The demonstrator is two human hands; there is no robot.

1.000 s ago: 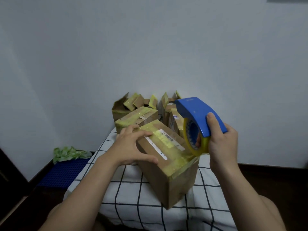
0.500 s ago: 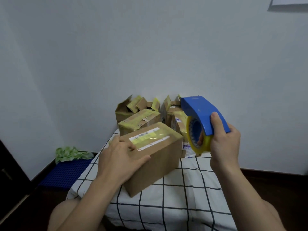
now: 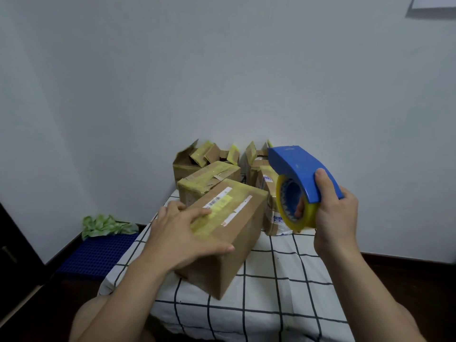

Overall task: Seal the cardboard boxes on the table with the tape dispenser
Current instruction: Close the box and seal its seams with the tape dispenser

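Nearest to me, my left hand (image 3: pixel 182 233) lies flat on the top of the cardboard box (image 3: pixel 237 245). Its fingers (image 3: pixel 195 213) are spread over the strip of yellow tape (image 3: pixel 212 224) and the thumb is stretched along the near top edge; it presses and does not grip. Compared with half a second ago, this hand has slid a little further onto the top, and the thumb reaches more to the right. The box stands on the tabletop (image 3: pixel 283 280), which is covered by a white cloth with black lines, and one corner of the box points toward me. One second ago it was turned the other way, with its long side running to the right; in the last half second it has almost not moved. To the right, my right hand (image 3: pixel 335 213) holds the tape dispenser (image 3: pixel 296 166) in the air, above the tabletop and apart from the box. This hand is curled round the blue cover and reaches into the yellow tape roll (image 3: pixel 309 217); its place is nearly the same as before. Behind, more boxes stand near the wall (image 3: pixel 222 70): a closed taped box (image 3: pixel 207 177), an open box (image 3: pixel 185 161) with its flaps up, and others (image 3: pixel 267 193) partly hidden by the dispenser. On the floor at the left lie a blue mat (image 3: pixel 98 253) and a green cloth (image 3: pixel 106 224).
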